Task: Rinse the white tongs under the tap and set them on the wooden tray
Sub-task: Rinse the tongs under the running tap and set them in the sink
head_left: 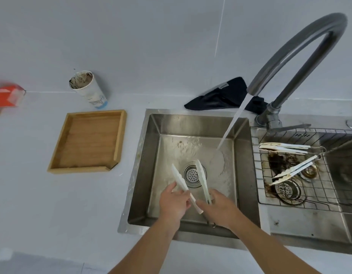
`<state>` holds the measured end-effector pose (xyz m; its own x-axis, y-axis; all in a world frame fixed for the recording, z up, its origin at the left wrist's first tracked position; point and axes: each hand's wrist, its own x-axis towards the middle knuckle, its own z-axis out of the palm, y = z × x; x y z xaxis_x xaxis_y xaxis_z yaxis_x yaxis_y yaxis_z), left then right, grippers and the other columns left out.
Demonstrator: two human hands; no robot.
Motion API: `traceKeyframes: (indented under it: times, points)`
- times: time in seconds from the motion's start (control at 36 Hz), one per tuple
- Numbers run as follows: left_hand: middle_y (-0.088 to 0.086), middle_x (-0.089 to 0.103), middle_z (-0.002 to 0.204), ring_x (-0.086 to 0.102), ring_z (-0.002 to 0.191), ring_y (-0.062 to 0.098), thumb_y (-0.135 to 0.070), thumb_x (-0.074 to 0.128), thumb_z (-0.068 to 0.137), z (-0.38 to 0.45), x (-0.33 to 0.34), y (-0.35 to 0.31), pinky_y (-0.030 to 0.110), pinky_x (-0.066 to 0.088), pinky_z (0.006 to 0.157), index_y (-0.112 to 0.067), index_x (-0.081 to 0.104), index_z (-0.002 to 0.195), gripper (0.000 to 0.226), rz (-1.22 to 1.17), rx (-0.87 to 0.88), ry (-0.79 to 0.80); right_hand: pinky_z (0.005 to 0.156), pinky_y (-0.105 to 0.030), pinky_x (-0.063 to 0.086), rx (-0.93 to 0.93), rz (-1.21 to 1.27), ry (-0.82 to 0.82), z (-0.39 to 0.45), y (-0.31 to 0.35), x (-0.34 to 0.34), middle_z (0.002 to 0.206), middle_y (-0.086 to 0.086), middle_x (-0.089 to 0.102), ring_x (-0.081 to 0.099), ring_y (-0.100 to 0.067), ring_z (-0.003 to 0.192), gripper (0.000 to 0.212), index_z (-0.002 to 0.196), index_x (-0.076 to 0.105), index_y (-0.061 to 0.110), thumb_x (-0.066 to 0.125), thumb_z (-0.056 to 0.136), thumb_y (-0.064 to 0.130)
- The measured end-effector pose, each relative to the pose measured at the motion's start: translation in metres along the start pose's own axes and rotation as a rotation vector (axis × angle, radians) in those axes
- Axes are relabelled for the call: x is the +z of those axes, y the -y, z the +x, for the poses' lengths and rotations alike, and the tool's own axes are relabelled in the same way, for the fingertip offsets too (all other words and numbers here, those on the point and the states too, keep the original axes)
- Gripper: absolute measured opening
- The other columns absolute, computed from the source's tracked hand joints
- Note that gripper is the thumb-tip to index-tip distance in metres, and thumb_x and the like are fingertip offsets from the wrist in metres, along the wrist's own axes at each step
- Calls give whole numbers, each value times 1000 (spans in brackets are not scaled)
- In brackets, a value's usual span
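Sink [143,175]: steel basin, floor wet and streaked with water. I am standing over it with both forearms reaching in from the near edge.

Tap [301,56]: running. The stream falls at a slant and lands on the basin floor to the right of the drain [194,175].

Wooden tray [60,155]: on the counter left of the sink, well apart from my hands. Nothing lies in it. The placing step is not yet done.

Wire rack [289,200]: sits over the right-hand basin and carries two more pairs of white tongs, both stained brown at the tips. I judge these to be waiting their turn.

White tongs [202,178]: held low over the drain with the two arms spread apart in a V, tips pointing away from me. They are beside the stream, not in it. The arms look clean from here, though I cannot confirm the inner faces.

Left hand [174,202]: fingers closed around the left arm of the tongs.

Right hand [220,208]: fingers closed around the right arm, near the hinge end.

Assessment: rinsing is either under way or close to finished. Remaining work, in my judgement: a last pass through the water if needed, then the carry left to the tray.
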<state>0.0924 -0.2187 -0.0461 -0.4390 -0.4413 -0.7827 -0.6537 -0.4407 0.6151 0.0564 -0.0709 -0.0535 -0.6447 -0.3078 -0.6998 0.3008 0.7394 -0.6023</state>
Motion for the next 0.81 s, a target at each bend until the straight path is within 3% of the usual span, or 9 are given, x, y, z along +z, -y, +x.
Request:
traceKeyframes:
  times: [0.08, 0.17, 0.25, 0.39, 0.53, 0.61, 0.67, 0.72, 0.81]
  points:
    - [10, 74, 104, 73, 85, 21, 2, 70, 91, 13, -11, -2, 28, 62, 65, -18, 58, 136, 51, 53, 19, -5, 75, -26, 51, 45, 72, 17, 8, 5, 14, 102, 11, 68, 65, -6, 90, 45, 122, 58, 33, 62, 85, 59]
    - [18, 73, 112, 67, 87, 26, 4, 64, 94, 27, -21, -2, 41, 59, 85, -6, 56, 138, 46, 113, 32, 26, 89, -38, 57, 104, 198, 50, 18, 9, 27, 102, 6, 72, 69, -14, 94, 37, 111, 64, 31, 67, 84, 56]
    - [3, 76, 96, 73, 91, 22, 4, 66, 92, 41, -28, -2, 42, 59, 96, -10, 67, 131, 41, 186, 39, -1, 97, -45, 55, 143, 317, 78, 25, 12, 36, 105, 6, 73, 69, -16, 99, 19, 99, 64, 41, 70, 82, 48]
    - [-4, 78, 100, 75, 93, 19, -7, 69, 93, 65, -43, 3, 41, 62, 90, -22, 74, 123, 34, 266, 12, -28, 100, -46, 54, 205, 422, 113, 40, 15, 57, 118, 6, 72, 69, -19, 107, 59, 130, 57, 43, 70, 73, 45]
    - [1, 77, 111, 73, 100, 23, -11, 64, 99, 85, -50, 9, 44, 61, 92, -27, 74, 124, 32, 350, -1, 19, 88, -36, 55, 224, 456, 136, 55, 17, 71, 110, 11, 73, 68, -14, 102, 41, 123, 57, 49, 68, 85, 37]
    - [4, 74, 119, 71, 109, 28, -12, 63, 99, 93, -52, 10, 48, 59, 97, -26, 70, 130, 34, 356, -13, 58, 95, -35, 53, 224, 461, 121, 66, 16, 76, 120, 7, 73, 67, -16, 108, 31, 121, 66, 37, 59, 94, 25]
    - [4, 72, 125, 68, 114, 28, -14, 60, 101, 99, -54, 11, 49, 57, 100, -26, 68, 134, 35, 370, -29, 62, 103, -46, 52, 244, 461, 116, 71, 16, 80, 118, -1, 75, 68, -27, 111, 32, 126, 68, 27, 52, 98, 22]
    - [3, 72, 125, 67, 115, 28, -16, 59, 102, 105, -55, 12, 49, 57, 100, -26, 66, 135, 36, 361, -52, 57, 105, -54, 50, 271, 485, 126, 75, 17, 82, 110, -12, 76, 67, -38, 112, 32, 120, 71, 18, 47, 101, 24]
    - [3, 71, 126, 66, 117, 28, -19, 59, 102, 111, -54, 12, 49, 55, 102, -25, 67, 133, 33, 354, -70, 60, 108, -57, 45, 316, 549, 129, 80, 19, 83, 118, -20, 72, 61, -41, 120, 44, 113, 70, 7, 44, 101, 40]
